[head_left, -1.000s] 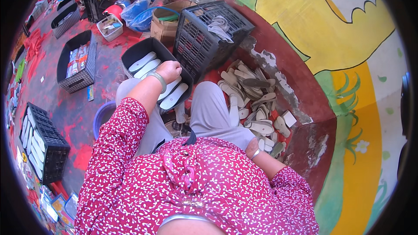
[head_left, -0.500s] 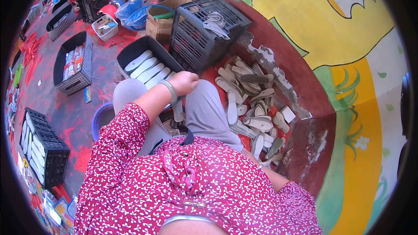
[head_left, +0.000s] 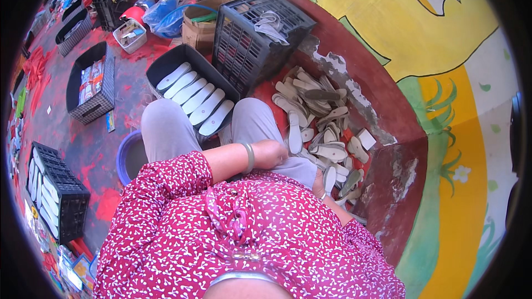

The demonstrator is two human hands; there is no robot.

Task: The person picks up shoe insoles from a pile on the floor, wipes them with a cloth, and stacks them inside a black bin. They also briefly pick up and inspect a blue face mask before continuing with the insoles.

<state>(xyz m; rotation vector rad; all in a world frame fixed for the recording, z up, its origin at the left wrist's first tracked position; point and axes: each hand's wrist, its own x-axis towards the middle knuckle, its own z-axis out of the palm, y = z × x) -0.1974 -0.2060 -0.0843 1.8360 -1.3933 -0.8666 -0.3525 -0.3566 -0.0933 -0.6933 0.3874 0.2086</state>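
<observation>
My left hand [head_left: 270, 154], with a bracelet [head_left: 249, 158] at its wrist, lies across my right thigh with its fingers curled closed. What the fingers hold, if anything, is hidden. My right hand [head_left: 318, 184] is low beside that thigh, next to a loose pile of white and grey shoe soles [head_left: 332, 153]; its fingers are mostly hidden behind my leg. Beyond my knees, a dark bin [head_left: 157, 58] holds a slanted row of several white shoe soles [head_left: 195, 98].
A black crate [head_left: 238, 50] with a grey cloth stands behind the bin, near a cardboard box [head_left: 197, 34]. At my left are a purple basin [head_left: 123, 158], a patterned basket [head_left: 91, 112] and a black crate of soles [head_left: 72, 216]. A painted wall [head_left: 399, 105] bounds the right.
My left hand has drawn back from the near end of the bin toward my right thigh, uncovering the row of soles. My right hand has come partly into view beside the thigh.
</observation>
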